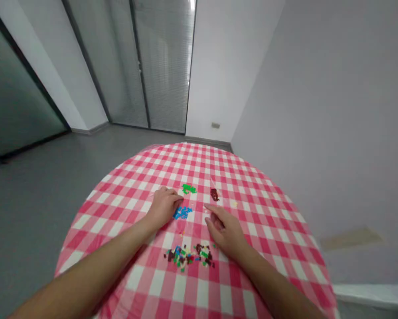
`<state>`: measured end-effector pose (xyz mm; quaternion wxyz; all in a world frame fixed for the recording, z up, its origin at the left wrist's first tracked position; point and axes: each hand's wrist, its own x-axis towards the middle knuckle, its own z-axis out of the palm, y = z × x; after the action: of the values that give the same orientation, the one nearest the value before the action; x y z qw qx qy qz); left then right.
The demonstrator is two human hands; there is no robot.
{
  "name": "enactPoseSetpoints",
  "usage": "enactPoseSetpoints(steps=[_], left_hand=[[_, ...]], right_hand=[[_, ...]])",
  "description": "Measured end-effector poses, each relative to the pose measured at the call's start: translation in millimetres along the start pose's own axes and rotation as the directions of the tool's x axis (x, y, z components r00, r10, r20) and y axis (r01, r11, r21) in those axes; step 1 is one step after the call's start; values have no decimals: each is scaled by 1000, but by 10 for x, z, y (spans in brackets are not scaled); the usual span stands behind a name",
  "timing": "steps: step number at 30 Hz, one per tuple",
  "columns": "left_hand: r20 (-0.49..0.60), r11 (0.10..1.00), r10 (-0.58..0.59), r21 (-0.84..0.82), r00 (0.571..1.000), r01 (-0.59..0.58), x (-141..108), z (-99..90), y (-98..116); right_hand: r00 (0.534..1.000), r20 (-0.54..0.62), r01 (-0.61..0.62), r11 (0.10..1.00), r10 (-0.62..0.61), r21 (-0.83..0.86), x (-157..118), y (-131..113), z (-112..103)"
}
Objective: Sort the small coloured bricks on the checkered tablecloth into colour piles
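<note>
My left hand (165,206) is by the small pile of blue pieces (183,213), partly over its left side. Its fingers are bent together, and what they hold, if anything, is hidden. To the right, my right hand (228,230) hovers over or rests on the cloth; I cannot tell which. Its index finger points left and its thumb is apart, with nothing visible between them. Small green pieces (189,189) lie beyond my left hand, dark brown ones (214,194) beyond my right. A mixed heap of tiny coloured pieces (182,257) is spread nearest me, between my forearms.
A red-and-white checked cloth (199,292) covers the round table. Right of the brown pieces is a small pale yellow patch of pieces (235,204). Glass doors (162,66) stand past the far edge, and a pale wall (318,110) rises on the right.
</note>
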<state>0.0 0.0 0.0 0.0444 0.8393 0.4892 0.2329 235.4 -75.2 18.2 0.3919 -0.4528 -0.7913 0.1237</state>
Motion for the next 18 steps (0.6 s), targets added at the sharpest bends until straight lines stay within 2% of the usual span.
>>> enactPoseSetpoints(steps=[6,13,18], left_hand=[[24,997,-53,-46,998,54,-41,-61,19],[112,998,64,2,992,-65,-82,-152,59],[131,996,78,38,988,-84,-65,-140,79]], right_hand=[[1000,9,13,1000,-13,15,-29,30,-1],[999,31,-13,1000,14,-5,-25,27,-21],[999,45,-13,1000,13,-3,-20,22,-28]])
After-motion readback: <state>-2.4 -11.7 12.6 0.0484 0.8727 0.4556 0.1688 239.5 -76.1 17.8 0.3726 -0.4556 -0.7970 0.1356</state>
